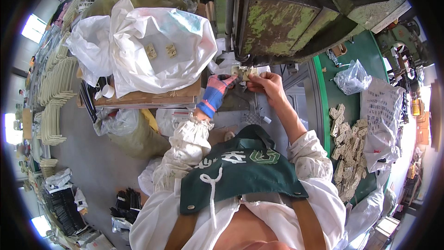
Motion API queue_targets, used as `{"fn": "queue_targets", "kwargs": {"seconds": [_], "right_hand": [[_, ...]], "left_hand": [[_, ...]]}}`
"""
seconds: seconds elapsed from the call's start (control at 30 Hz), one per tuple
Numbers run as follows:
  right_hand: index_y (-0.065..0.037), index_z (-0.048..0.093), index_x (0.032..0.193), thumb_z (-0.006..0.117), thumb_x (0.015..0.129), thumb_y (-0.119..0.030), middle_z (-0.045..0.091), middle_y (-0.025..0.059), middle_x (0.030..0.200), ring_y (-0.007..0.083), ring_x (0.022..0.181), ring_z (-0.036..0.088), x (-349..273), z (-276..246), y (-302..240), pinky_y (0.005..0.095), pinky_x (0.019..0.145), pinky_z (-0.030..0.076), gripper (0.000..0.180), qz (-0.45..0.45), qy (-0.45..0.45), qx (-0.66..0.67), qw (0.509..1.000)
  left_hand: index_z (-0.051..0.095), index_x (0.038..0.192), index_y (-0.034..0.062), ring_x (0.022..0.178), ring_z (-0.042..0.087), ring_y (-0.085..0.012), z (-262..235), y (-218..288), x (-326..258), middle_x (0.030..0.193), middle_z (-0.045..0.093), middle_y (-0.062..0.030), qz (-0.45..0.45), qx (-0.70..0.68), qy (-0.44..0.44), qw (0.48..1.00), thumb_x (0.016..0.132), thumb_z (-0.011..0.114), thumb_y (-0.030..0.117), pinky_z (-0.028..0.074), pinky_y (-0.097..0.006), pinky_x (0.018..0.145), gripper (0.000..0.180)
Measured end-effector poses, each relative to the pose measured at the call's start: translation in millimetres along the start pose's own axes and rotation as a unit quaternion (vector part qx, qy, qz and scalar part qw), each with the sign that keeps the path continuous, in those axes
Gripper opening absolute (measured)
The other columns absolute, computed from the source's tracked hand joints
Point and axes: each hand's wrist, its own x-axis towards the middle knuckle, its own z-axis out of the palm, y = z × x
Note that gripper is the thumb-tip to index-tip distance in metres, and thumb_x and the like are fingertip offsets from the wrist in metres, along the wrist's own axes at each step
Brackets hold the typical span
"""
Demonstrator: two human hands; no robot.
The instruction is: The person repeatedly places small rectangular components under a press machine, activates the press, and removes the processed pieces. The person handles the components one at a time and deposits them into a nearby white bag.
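My left hand point(214, 94), in a pink and blue glove, reaches under the green machine point(277, 23) with its fingers closed at the left end of a small cream block point(247, 73). From the other side my bare right hand point(269, 86) pinches the block's right end between thumb and fingers. Exactly how the left fingertips meet the block is too small to make out. A white plastic bag point(162, 71) lies spread open to the left, with two similar cream pieces point(171, 50) in it.
On the right, a green table point(360, 51) bears a heap of cream blocks with holes point(349, 148), a clear plastic bag point(352, 78) and a white sack point(381, 115). A cardboard-topped stand point(162, 99) supports the white bag. Stacked cream wire frames point(55, 83) stand far left.
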Motion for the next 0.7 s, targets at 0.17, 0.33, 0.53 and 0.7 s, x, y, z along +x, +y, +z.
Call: {"fn": "queue_targets", "kwargs": {"seconds": [0.17, 0.33, 0.53, 0.7], "right_hand": [[0.0, 0.054, 0.077, 0.072, 0.081, -0.017, 0.063, 0.0064, 0.074, 0.0141, 0.067, 0.065, -2, -9, -2, 0.0258, 0.06, 0.054, 0.025, -0.119, 0.014, -0.063, 0.991], [0.001, 0.054, 0.078, 0.068, 0.083, -0.012, 0.063, 0.0071, 0.074, 0.0144, 0.066, 0.065, 0, -17, -13, 0.0243, 0.058, 0.054, 0.019, -0.072, -0.059, -0.093, 0.991], [0.001, 0.054, 0.078, 0.067, 0.084, -0.012, 0.064, 0.0095, 0.076, 0.0163, 0.067, 0.067, 4, -23, -2, 0.0254, 0.06, 0.057, 0.019, -0.071, -0.075, -0.048, 0.993], [0.002, 0.054, 0.079, 0.067, 0.083, -0.01, 0.064, 0.0109, 0.077, 0.0166, 0.066, 0.067, 3, -23, -1, 0.0254, 0.059, 0.057, 0.018, -0.071, -0.069, -0.044, 0.994]], "left_hand": [[0.069, 0.091, 0.001, 0.063, 0.055, -0.007, -1, -13, 3, 0.069, 0.06, -0.0006, -0.056, -0.042, 0.018, 0.997, 0.083, 0.067, 0.024, 0.045, -0.022, 0.056, 0.025], [0.066, 0.103, 0.0034, 0.072, 0.057, -0.0087, -6, -9, -2, 0.077, 0.063, -0.0034, 0.083, 0.085, -0.008, 0.993, 0.085, 0.056, 0.009, 0.047, -0.024, 0.065, 0.021], [0.06, 0.118, 0.0176, 0.066, 0.059, -0.0168, -19, -38, 11, 0.078, 0.063, -0.0076, 0.221, 0.237, -0.022, 0.946, 0.068, 0.064, -0.005, 0.048, -0.027, 0.064, 0.055], [0.06, 0.118, 0.0146, 0.067, 0.06, -0.0176, -19, -36, 16, 0.084, 0.064, -0.007, 0.126, 0.11, -0.037, 0.985, 0.069, 0.063, -0.003, 0.049, -0.027, 0.065, 0.052]]}}
